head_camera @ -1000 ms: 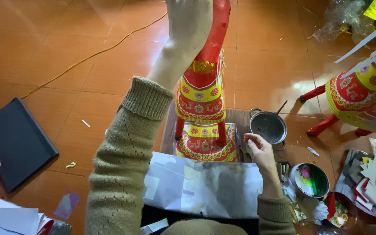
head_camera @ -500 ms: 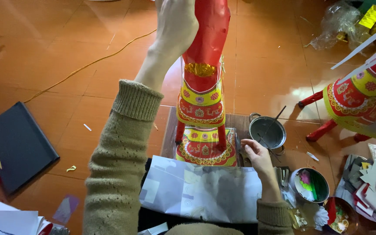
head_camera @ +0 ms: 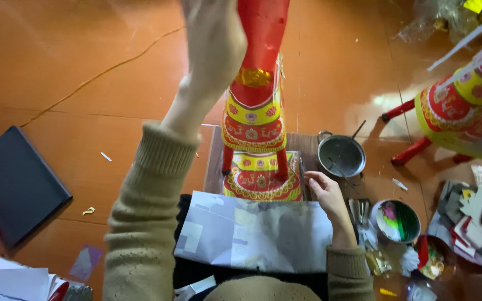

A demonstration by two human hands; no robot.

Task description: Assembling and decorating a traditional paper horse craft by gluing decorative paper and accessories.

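Paper sheet [head_camera: 252,234] lies across the lap of a seated person in an olive sweater. Right hand [head_camera: 326,189] rests with fingers loosely curled at the edge of a small wooden table [head_camera: 214,161], holding nothing visible. On it stands a tall red paper effigy [head_camera: 258,95] on a gold-trimmed base; skirt and trim look already applied. Left hand [head_camera: 214,50], blurred, is raised against its plain upper body; its grip cannot be told. Beyond, a metal pot [head_camera: 340,156] and a second figure [head_camera: 464,111].

L hand [head_camera: 214,50] slid higher up the red paper figure [head_camera: 256,100], now near top edge of view; figure nudged left slightly.
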